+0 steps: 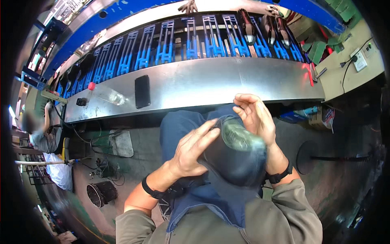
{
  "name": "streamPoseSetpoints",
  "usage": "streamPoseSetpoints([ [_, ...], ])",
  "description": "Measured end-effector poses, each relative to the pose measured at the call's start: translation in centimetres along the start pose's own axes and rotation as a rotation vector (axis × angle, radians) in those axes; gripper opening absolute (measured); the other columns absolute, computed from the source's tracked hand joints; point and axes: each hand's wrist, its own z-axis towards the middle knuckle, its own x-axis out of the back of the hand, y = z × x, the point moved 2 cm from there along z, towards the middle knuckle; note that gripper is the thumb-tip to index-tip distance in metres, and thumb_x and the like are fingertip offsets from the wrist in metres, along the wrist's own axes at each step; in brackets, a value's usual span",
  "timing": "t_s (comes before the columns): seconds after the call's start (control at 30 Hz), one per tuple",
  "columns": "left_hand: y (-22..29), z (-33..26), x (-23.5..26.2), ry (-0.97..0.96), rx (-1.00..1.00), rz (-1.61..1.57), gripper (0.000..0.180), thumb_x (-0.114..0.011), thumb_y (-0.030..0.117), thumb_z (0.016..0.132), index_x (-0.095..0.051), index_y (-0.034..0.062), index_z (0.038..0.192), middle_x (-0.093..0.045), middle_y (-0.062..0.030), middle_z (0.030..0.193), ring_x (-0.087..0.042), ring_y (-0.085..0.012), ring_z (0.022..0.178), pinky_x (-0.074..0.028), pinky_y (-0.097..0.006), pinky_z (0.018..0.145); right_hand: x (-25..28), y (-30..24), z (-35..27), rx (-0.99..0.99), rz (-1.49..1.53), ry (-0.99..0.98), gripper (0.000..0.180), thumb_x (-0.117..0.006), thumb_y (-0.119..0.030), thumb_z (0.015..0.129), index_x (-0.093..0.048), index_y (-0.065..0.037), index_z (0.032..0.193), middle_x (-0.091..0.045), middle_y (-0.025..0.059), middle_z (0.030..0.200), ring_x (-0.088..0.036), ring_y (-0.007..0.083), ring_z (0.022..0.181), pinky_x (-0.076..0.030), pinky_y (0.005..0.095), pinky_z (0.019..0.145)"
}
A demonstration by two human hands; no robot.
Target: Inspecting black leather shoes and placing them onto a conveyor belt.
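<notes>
A dark, rounded shoe upper (239, 166), with a green last (239, 136) showing in its opening, is raised above my lap and slightly blurred. My left hand (194, 147) is closed on its left edge, fingers over the rim and thumb below. Beside its far right side, my right hand (258, 118) is held up with lightly curved fingers apart from the upper; part of the palm is hidden behind it. Beyond my knees runs a metal bench ledge (195, 83), on which lie a black phone (142, 92) and a clear bottle (109, 94) with a red cap.
Behind the ledge stands a row of blue rack frames (165, 44), with dark shoes (246, 27) at the right. A co-worker's hand (188, 6) rests beyond. Red-handled pliers (312, 75) lie at the ledge's right end. On the floor sit a black bucket (101, 193) and a white bag (58, 173).
</notes>
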Motion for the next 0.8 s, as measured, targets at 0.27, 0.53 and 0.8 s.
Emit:
streamPoseSetpoints([
  [0.27,-2.7,-5.6,-1.0,0.527,0.663,-0.97,0.106,-0.089,0.036,0.074,-0.027,0.0052,0.154,-0.041,-0.0161,0.148,-0.038,-0.0274,0.142,-0.029,-0.041,0.119,-3.5,7.9,-2.3,-0.31,-0.201,-0.222,0.07,-0.068,-0.025,0.093,-0.036,0.001,0.15,-0.051,0.0158,0.141,-0.048,0.0261,0.133,-0.04,0.0396,0.11],
  [0.53,-1.4,-6.9,-4.9,0.437,0.726,-0.488,0.096,-0.086,0.037,0.08,-0.031,0.001,0.15,-0.051,-0.0148,0.138,-0.052,-0.0236,0.127,-0.043,-0.038,0.108,-3.2,4.1,-2.0,0.015,-0.653,-0.461,0.083,-0.078,-0.029,0.086,-0.035,-0.002,0.152,-0.053,0.0174,0.142,-0.053,0.0277,0.132,-0.04,0.0398,0.112],
  [0.8,-4.1,-2.5,-2.3,0.346,0.609,-0.602,0.081,-0.076,0.017,0.09,-0.029,-0.0034,0.153,-0.055,-0.0163,0.134,-0.055,-0.0246,0.125,-0.041,-0.037,0.109,-0.4,6.1,-0.5,-0.094,-0.407,-0.341,0.082,-0.074,-0.027,0.092,-0.029,-0.002,0.156,-0.048,0.0146,0.145,-0.048,0.0221,0.132,-0.035,0.0357,0.114],
])
